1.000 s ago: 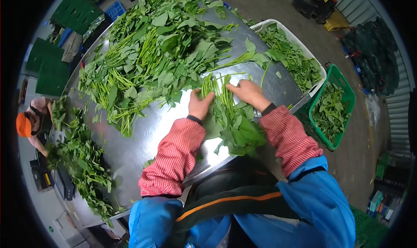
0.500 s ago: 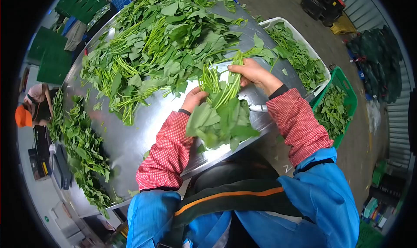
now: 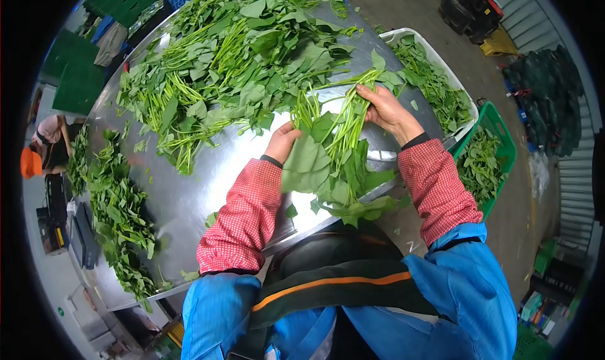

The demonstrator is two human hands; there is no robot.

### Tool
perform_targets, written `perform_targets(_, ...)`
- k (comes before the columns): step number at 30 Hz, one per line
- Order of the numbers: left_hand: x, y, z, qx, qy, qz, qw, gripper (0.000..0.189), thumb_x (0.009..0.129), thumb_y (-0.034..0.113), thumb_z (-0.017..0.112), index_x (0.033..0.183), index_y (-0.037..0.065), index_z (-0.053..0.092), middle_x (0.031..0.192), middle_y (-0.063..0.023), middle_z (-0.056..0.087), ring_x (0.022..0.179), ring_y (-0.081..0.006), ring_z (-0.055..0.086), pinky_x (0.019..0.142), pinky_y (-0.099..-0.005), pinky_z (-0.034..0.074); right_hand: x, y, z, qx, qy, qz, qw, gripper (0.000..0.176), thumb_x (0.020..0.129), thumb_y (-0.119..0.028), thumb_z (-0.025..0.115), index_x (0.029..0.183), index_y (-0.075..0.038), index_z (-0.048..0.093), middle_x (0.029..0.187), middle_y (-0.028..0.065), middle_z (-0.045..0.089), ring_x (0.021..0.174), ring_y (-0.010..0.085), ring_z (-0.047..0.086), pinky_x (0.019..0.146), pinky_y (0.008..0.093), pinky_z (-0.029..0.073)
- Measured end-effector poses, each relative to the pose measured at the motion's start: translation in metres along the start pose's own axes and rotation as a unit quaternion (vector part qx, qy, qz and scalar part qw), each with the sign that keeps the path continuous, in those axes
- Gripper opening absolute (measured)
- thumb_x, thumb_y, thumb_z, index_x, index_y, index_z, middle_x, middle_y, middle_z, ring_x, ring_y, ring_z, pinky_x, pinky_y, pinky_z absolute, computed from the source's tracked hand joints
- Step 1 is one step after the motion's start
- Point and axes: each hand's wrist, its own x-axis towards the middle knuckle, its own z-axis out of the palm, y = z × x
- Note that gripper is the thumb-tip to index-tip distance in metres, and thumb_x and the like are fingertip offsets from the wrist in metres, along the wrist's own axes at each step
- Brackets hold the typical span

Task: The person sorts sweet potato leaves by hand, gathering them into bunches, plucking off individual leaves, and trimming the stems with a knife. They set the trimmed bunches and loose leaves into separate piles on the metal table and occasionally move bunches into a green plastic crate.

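Observation:
Two small bunches of leafy green stems hang over the near edge of the shiny metal table [image 3: 183,212]. My left hand [image 3: 282,142] is closed round the left bunch [image 3: 307,166], whose cut stems point up. The right bunch [image 3: 346,133] is pinched near its stem ends between the thumb and fingers of my right hand [image 3: 384,110]. Their leaves overlap below my hands. Beyond them lies a large heap of the same greens [image 3: 233,64], with stems and leaves mixed.
A row of greens [image 3: 116,215] runs along the table's left side. At right stand a white crate [image 3: 465,86] and a green basket [image 3: 506,133], both holding greens. Another person in an orange cap [image 3: 30,163] is at far left.
My right hand has moved slightly right and away from my left hand, and the stems it holds have spread apart from the left bunch. The leaves below hang wider.

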Motion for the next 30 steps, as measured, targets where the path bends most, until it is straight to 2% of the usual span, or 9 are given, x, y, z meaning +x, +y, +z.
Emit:
perform_targets(7,-0.007,0.013,0.012,0.110,0.044,-0.019,0.993,0.029,0.081,0.002,0.057,0.110,0.002,0.060,0.093,-0.0039,0.064,0.075,-0.0143,0.060,0.071,-0.0264,0.050,-0.015,-0.014,-0.014,-0.017,-0.057,-0.017,0.998,0.028,0.093,-0.030,0.057,0.103,-0.004,0.056,0.084,-0.0016,0.059,0.065,0.0052,0.056,0.049,0.0194,0.045)
perform_targets(10,-0.010,0.013,0.018,0.062,0.033,-0.018,0.997,0.025,0.082,0.002,0.055,0.106,0.003,0.060,0.089,-0.0018,0.063,0.073,-0.0119,0.058,0.064,-0.0245,0.049,-0.042,-0.029,-0.023,-0.055,-0.017,-0.008,0.998,0.025,0.093,-0.028,0.057,0.103,-0.005,0.056,0.083,-0.0027,0.058,0.064,0.0049,0.054,0.048,0.0189,0.044)
perform_targets(12,-0.014,0.013,0.025,0.033,0.054,-0.024,0.998,0.022,0.082,0.001,0.053,0.102,0.005,0.059,0.084,-0.0004,0.061,0.067,-0.0099,0.054,0.058,-0.0230,0.043,-0.067,-0.042,-0.044,-0.105,0.055,-0.011,0.993,0.023,0.093,-0.030,0.056,0.089,-0.008,0.059,0.070,-0.0063,0.056,0.046,0.0011,0.044,0.039,0.0165,0.032)
perform_targets(16,-0.016,0.011,0.026,-0.004,0.073,-0.034,0.997,0.019,0.082,-0.001,0.051,0.097,0.006,0.059,0.081,0.0007,0.059,0.061,-0.0083,0.050,0.051,-0.0221,0.038,-0.158,-0.112,-0.125,-0.295,0.144,0.035,0.944,0.022,0.089,-0.030,0.060,0.090,-0.007,0.062,0.073,-0.0060,0.058,0.059,0.0023,0.052,0.048,0.0191,0.040)
perform_targets(18,-0.014,0.008,0.023,-0.012,0.072,-0.035,0.997,0.019,0.082,-0.001,0.051,0.098,0.006,0.059,0.081,0.0010,0.059,0.061,-0.0083,0.049,0.050,-0.0220,0.037,-0.195,-0.140,-0.177,-0.491,0.247,0.119,0.827,0.030,0.085,-0.034,0.064,0.090,-0.004,0.061,0.075,0.0012,0.062,0.064,0.0135,0.060,0.056,0.0285,0.048)
perform_targets(20,-0.011,0.007,0.025,-0.018,0.073,-0.034,0.997,0.021,0.082,-0.001,0.051,0.099,0.006,0.059,0.080,0.0021,0.060,0.060,-0.0078,0.050,0.050,-0.0214,0.036,-0.222,-0.134,-0.215,-0.840,0.339,0.171,0.388,0.040,0.080,-0.038,0.068,0.092,-0.001,0.061,0.082,0.0120,0.066,0.073,0.0281,0.064,0.065,0.0391,0.051)
perform_targets(22,-0.010,0.009,0.032,-0.022,0.065,-0.024,0.997,0.024,0.082,0.003,0.054,0.106,0.006,0.059,0.084,0.0017,0.060,0.065,-0.0079,0.051,0.053,-0.0216,0.039,-0.213,-0.119,-0.196,-0.865,0.346,0.064,0.358,0.045,0.077,-0.042,0.069,0.093,0.000,0.062,0.090,0.0191,0.066,0.083,0.0353,0.063,0.072,0.0434,0.050)
perform_targets(25,-0.014,0.010,0.029,0.045,0.030,-0.036,0.998,0.031,0.084,0.007,0.058,0.114,0.004,0.058,0.092,-0.0004,0.062,0.074,-0.0096,0.055,0.061,-0.0217,0.044,-0.150,-0.071,-0.119,-0.612,0.219,-0.028,0.759,0.047,0.083,-0.042,0.063,0.108,-0.002,0.062,0.090,0.0164,0.066,0.085,0.0290,0.064,0.075,0.0384,0.049)
perform_targets(30,-0.017,0.018,0.055,0.100,0.014,-0.010,0.995,0.043,0.084,0.012,0.066,0.123,0.001,0.053,0.106,-0.0049,0.062,0.092,-0.0130,0.058,0.083,-0.0260,0.046,-0.037,0.003,-0.019,-0.492,0.127,-0.101,0.855,0.061,0.085,-0.048,0.058,0.112,0.006,0.058,0.094,0.0214,0.065,0.088,0.0318,0.063,0.078,0.0377,0.050)
